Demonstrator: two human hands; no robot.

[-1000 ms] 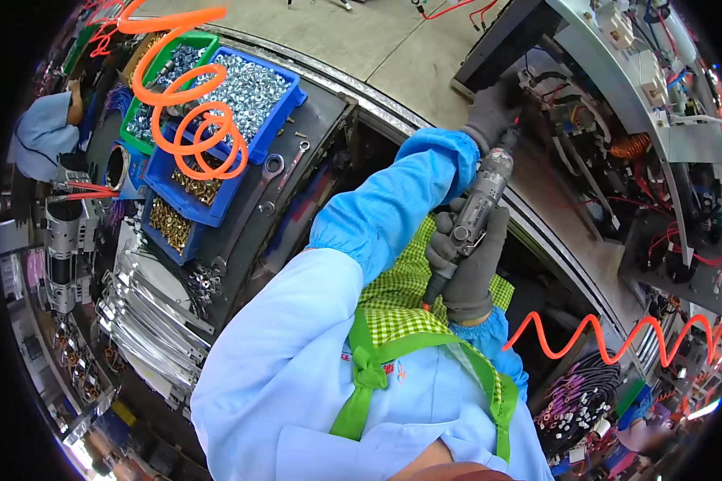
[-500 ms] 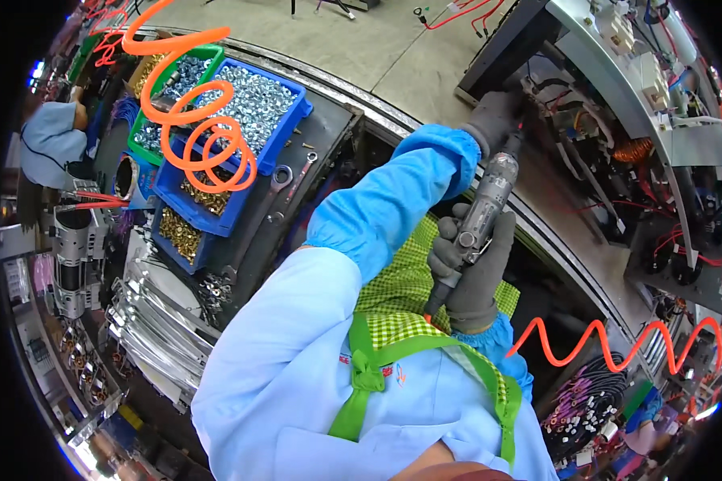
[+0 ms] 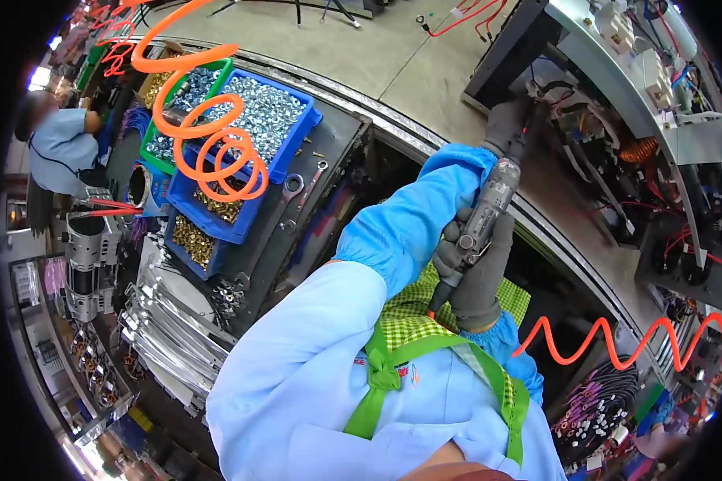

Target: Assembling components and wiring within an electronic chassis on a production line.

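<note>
Both gloved hands shifted slightly right, right hand (image 3: 477, 276) grip clenched around pneumatic screwdriver (image 3: 489, 208), left hand (image 3: 507, 128) at its tip.

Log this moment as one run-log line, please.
right hand: grips pneumatic screwdriver | left hand: at the tip, on open machine chassis | blue screw bin: untouched

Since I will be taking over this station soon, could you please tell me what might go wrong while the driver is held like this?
1. The left hand steadies the tip of the pneumatic screwdriver at the open unit; a slip could jab its fingers.
2. Wires and a copper coil lie close by; a skidding tip might nick them.
3. The right hand grips low, near the orange coiled hose, which could tug the tool.
</note>
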